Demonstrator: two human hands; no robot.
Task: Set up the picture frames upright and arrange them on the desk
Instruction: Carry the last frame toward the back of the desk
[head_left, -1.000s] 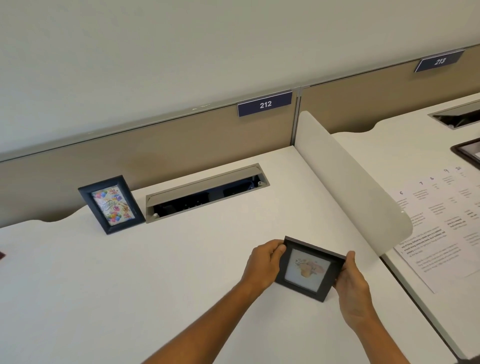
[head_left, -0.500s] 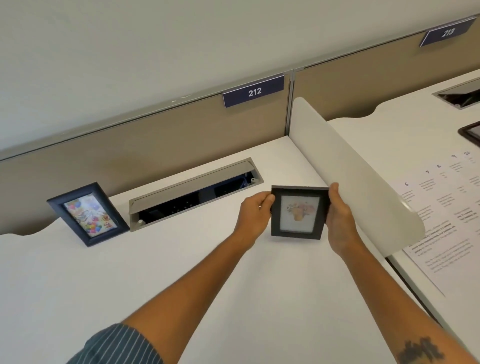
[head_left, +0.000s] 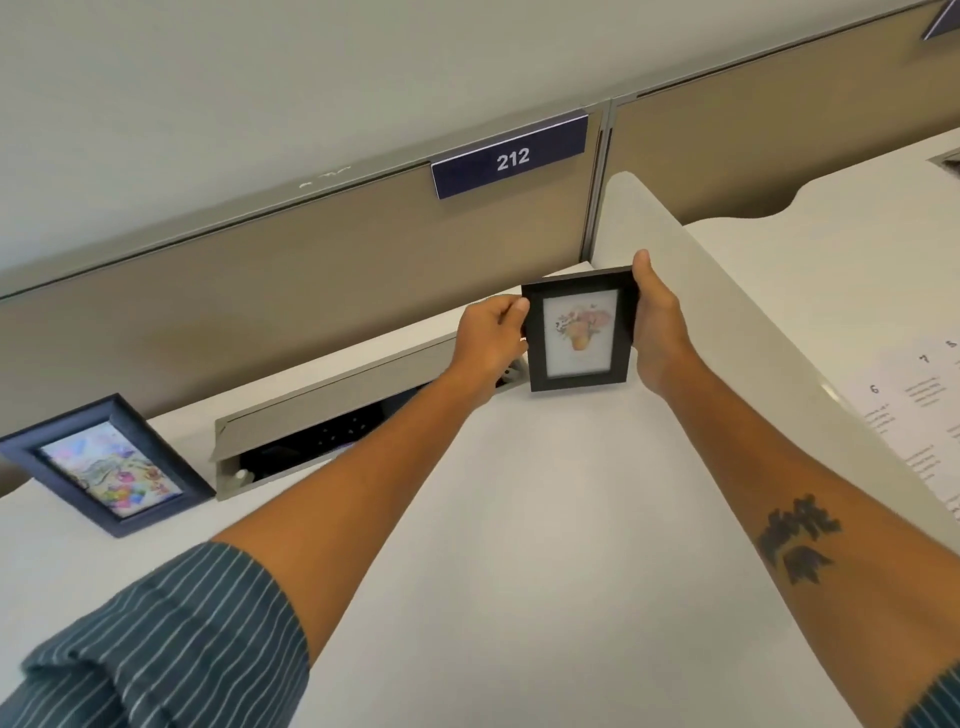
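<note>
A small black picture frame (head_left: 580, 330) with a flower-vase print stands upright at the far right of the white desk (head_left: 519, 519), facing me, its bottom edge at the desk surface. My left hand (head_left: 488, 340) grips its left edge and my right hand (head_left: 657, 322) holds its right edge, thumb over the top corner. A blue picture frame (head_left: 106, 465) with a colourful print stands leaning back at the far left of the desk.
An open grey cable tray (head_left: 332, 415) runs along the back of the desk between the two frames. A white curved divider panel (head_left: 727, 322) rises right beside my right hand. Behind is a tan partition with a "212" sign (head_left: 511, 156). Printed papers (head_left: 914, 410) lie on the neighbouring desk.
Both hands have carried the black frame from near the front of the desk to the back right corner, turning it from tilted to upright. The blue frame has not moved.
</note>
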